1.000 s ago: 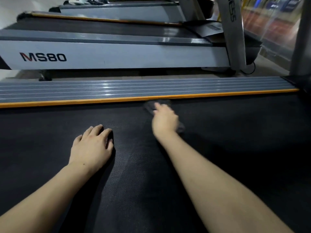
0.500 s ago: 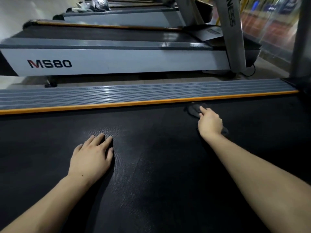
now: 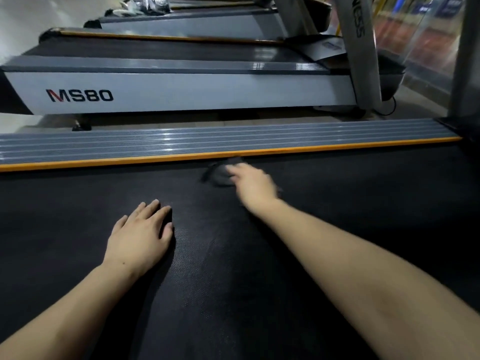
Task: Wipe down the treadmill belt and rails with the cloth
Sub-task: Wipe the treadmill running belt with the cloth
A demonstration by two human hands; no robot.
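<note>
The black treadmill belt (image 3: 233, 294) fills the lower view. Along its far edge runs a grey ribbed side rail (image 3: 207, 141) with an orange strip (image 3: 130, 161). A dark grey cloth (image 3: 218, 175) lies on the belt just below that strip. My right hand (image 3: 253, 184), blurred by motion, lies on the cloth with fingers stretched over it, pressing it onto the belt. My left hand (image 3: 141, 235) rests flat on the belt, fingers straight, nearer to me and left of the cloth.
A neighbouring grey treadmill marked MS80 (image 3: 181, 92) stands beyond the rail, with its upright post (image 3: 361, 61) at the right. More treadmills line up behind it. A dark post (image 3: 465, 61) rises at the right edge by the belt's end.
My right hand slid the cloth to the right along the belt's far edge, then back to the left. My left hand stayed in place.
</note>
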